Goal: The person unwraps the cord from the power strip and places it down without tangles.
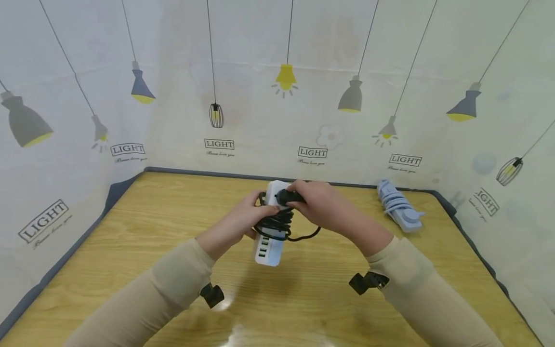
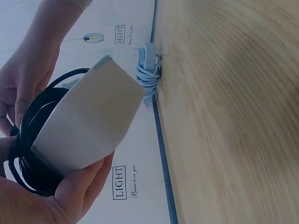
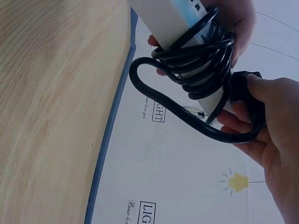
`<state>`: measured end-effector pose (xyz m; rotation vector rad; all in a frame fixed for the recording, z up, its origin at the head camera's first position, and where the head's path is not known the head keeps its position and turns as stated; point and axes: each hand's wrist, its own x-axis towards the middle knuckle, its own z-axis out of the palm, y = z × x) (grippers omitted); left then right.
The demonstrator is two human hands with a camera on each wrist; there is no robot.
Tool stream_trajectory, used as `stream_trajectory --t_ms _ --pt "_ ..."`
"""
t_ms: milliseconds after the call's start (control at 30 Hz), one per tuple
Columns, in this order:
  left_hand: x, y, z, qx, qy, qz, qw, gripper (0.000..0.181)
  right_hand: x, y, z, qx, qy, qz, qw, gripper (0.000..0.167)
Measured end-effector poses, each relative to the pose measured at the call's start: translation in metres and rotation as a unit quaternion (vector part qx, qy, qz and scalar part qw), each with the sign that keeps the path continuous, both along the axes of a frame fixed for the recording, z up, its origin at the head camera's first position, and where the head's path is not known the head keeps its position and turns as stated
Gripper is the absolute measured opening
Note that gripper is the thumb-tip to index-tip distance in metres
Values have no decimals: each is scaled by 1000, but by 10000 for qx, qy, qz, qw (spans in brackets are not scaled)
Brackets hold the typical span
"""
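Two bare hands hold one white power strip [image 1: 270,254] raised above the wooden table [image 1: 130,241], toward the middle of its far edge. The left hand [image 1: 244,213] grips the strip by its side, thumb across the upper face beside a coil of black cord [image 1: 274,222] wound round the body. The right hand [image 1: 323,205] pinches the black plug [image 1: 286,197] between thumb and fingers at the strip's far end; whether its prongs sit in a socket, I cannot tell. From the plug, a loose loop of cord hangs out on the right and runs back to the coil. Slots line the strip's near end. A second, pale power strip [image 1: 407,219], wrapped in its own pale cord, lies near the table's far right corner, well apart from both hands.
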<state>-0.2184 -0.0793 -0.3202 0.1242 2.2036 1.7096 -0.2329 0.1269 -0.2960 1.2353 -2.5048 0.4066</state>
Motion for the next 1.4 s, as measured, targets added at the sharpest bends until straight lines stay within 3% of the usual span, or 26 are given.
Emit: stream_trajectory --t_ms 267,433,600,933,1233,1400 --pt "-3 8 -6 18 10 35 10000 60 -5 2 -2 -230 352 175 9990 23" --pt "-3 6 -5 6 -88 40 10000 65 -4 5 1 -237 160 -6 9996 23" --pt "-1 3 -2 118 -208 19 9997 52 -3 6 3 -241 -32 -134 9996 22" --pt "-1 0 -4 165 -4 -30 9999 47 0 5 8 -140 -408 -186 9989 23" --pt "-2 4 -7 258 113 93 9996 48 5 0 4 237 553 -377 9975 27" --pt "0 1 -7 214 137 66 9997 49 4 4 1 -38 292 -241 9993 26"
